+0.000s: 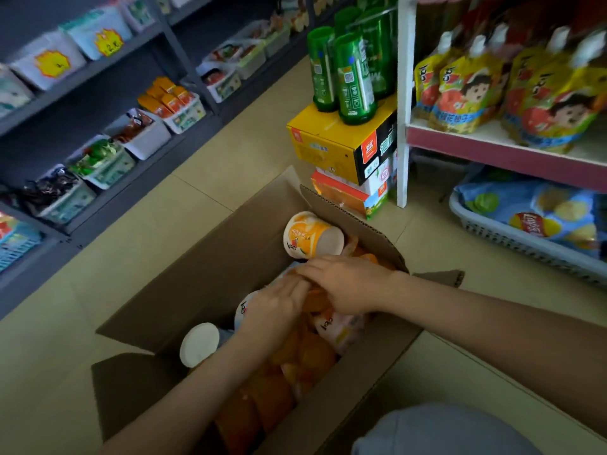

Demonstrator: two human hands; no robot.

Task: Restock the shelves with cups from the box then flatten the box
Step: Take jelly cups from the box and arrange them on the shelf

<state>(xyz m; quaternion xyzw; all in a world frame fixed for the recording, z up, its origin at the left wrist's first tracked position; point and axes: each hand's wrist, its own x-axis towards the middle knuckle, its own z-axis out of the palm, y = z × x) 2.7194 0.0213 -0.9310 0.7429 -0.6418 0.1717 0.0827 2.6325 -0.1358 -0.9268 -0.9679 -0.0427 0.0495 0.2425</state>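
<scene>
An open cardboard box sits on the floor in front of me, holding several orange and white cups. One orange cup lies on its side at the far end, and a white-bottomed cup lies at the near left. My left hand reaches into the box with fingers curled over a white cup. My right hand lies across the middle of the box, fingers spread over the cups, touching the left hand's fingertips. What sits under the two palms is hidden.
A white and pink shelf at right holds yellow drink pouches; below it is a basket of chip bags. Stacked cartons topped with green bottles stand behind the box. Dark shelving with snack bins lines the left.
</scene>
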